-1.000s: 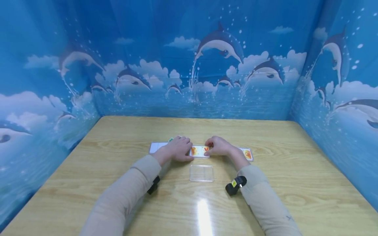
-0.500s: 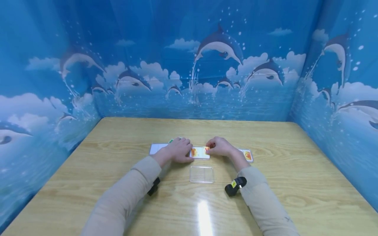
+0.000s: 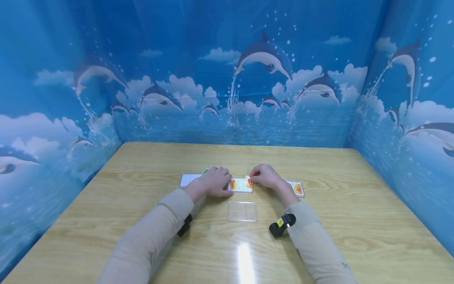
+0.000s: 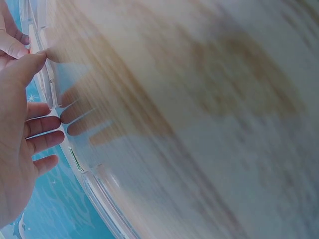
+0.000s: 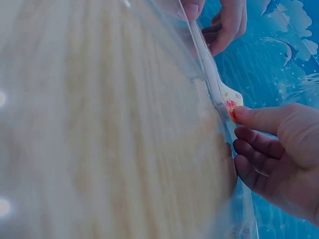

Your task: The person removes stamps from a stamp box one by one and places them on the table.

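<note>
Left grip [image 4: 16,132]: beside clear case [image 4: 51,88], thumb at its edge | right grip [image 4: 10,42]: near case | second case [image 4: 105,204]: farther along from first | glossy desk [image 4: 209,159]: under case | blue cloth [image 4: 55,201]: behind case

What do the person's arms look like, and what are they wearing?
Both arms wear long, plain beige sleeves: the left sleeve and the right sleeve, which has a small dark mark. A black gadget peeks out by the left cuff. Another black wrist gadget, with a yellow patch, sits at the right cuff. No gloves!
</note>
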A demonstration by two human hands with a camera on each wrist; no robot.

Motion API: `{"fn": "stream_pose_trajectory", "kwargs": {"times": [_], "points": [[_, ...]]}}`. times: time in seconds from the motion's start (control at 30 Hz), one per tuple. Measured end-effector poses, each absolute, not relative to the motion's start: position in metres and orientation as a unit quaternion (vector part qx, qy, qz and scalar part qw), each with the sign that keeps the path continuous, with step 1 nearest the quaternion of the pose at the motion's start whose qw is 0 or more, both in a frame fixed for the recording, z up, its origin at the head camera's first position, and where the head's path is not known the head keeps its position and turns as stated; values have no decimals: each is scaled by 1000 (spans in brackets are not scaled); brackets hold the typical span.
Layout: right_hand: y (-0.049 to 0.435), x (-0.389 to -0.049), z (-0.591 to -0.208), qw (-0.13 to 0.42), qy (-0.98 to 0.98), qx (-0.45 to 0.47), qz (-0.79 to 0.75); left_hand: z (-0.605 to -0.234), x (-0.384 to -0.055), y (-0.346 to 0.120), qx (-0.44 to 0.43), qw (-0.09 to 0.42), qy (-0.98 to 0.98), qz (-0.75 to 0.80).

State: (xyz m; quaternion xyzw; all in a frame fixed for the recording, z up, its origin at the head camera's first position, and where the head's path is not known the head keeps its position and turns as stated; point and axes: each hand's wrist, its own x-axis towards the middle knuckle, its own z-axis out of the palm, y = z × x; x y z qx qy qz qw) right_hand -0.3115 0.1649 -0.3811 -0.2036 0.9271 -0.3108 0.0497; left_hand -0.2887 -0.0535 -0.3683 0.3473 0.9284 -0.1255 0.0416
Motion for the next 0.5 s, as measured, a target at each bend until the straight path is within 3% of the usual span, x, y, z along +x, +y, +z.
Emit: {"fn": "stream_pose_trajectory", "kwargs": {"times": [0.5], "points": [[175, -318, -374, 91, 904, -158, -387, -366, -288, -54, 348, 43, 929, -120]]}}
